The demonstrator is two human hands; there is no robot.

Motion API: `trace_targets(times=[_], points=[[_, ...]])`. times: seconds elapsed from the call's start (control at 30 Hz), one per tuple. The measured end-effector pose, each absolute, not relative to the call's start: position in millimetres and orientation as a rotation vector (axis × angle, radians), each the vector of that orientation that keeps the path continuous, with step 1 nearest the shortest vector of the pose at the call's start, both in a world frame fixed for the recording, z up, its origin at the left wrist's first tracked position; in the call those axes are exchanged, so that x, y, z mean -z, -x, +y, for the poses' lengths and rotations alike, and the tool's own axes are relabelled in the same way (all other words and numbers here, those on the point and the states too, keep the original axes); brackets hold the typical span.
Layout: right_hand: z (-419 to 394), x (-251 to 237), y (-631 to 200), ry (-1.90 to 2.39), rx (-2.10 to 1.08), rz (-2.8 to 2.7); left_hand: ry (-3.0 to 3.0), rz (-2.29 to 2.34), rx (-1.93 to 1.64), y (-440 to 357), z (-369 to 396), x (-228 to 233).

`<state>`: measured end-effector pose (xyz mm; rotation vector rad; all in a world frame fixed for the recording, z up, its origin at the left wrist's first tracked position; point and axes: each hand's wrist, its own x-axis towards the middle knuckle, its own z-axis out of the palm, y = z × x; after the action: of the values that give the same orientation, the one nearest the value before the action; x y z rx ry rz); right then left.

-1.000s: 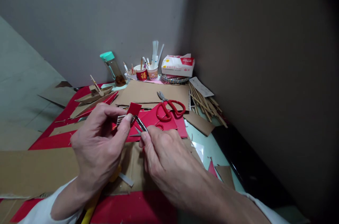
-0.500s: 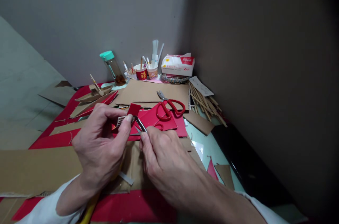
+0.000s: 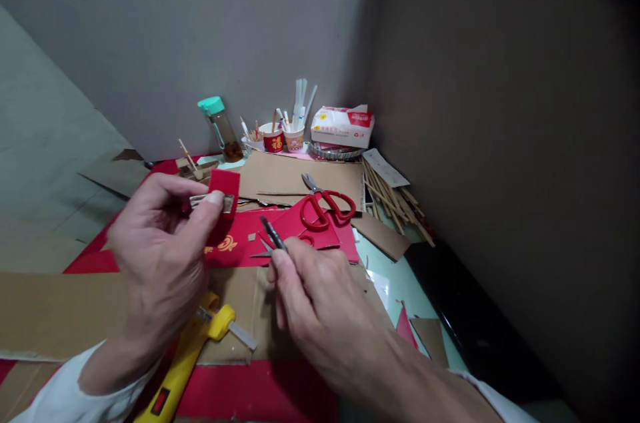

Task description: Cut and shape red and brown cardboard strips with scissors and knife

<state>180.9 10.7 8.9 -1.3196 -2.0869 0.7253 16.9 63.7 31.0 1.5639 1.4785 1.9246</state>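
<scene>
My left hand [image 3: 163, 253] is closed in a pinch on a small red-faced cardboard piece [image 3: 225, 183]; bare brown cardboard shows by the thumb. In my right hand [image 3: 315, 289] is a slim dark craft knife [image 3: 273, 233], its tip pointing up and left, apart from the piece. A tiny cardboard scrap [image 3: 251, 237] shows between the hands, over red paper [image 3: 245, 223] with gold print. Below my left wrist lies a yellow glue gun [image 3: 187, 356] with a pale glue stick [image 3: 243, 336] poking out. Small scissors [image 3: 263, 251] are partly hidden by the right hand.
Red-handled scissors [image 3: 327, 206] lie on red paper and cardboard [image 3: 300, 173] further back. Behind stand a bottle [image 3: 223, 133], cups of sticks [image 3: 273, 138] and a tissue pack [image 3: 343, 126]. Wooden sticks [image 3: 395, 196] and a black flat object [image 3: 470, 316] line the right side.
My left hand has moved left with the cardboard piece, away from the knife tip. The knife no longer meets it. More of the glue gun and the red paper now shows.
</scene>
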Motion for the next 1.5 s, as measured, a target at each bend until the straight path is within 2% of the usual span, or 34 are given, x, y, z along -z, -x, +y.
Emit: trace_targets(times=[0.17, 0.37, 0.53, 0.63, 0.83, 1.1, 1.5], points=[[13, -17, -187, 1.238, -0.993, -1.841, -1.183, 1.301, -1.738, -24, 61, -45], [9, -22, -187, 1.095, -0.953, -1.823, -1.055, 1.221, -1.611, -29, 50, -52], [17, -20, -188, 1.036, -1.138, -1.48, -1.056, 1.195, -1.545, -36, 44, -48], [24, -19, -190, 1.038, -1.144, -1.376, -1.085, 1.17, -1.458, -43, 39, -45], [28, -20, -193, 0.965, -1.085, -1.41, -1.069, 1.162, -1.335, -44, 34, -43], [29, -17, -191, 1.041, -1.172, -1.379, -0.948, 0.991, -1.248, -40, 35, -36], [31, -14, -192, 0.894, -1.291, -1.168, -1.229, 1.012, -1.207, -32, 37, -35]])
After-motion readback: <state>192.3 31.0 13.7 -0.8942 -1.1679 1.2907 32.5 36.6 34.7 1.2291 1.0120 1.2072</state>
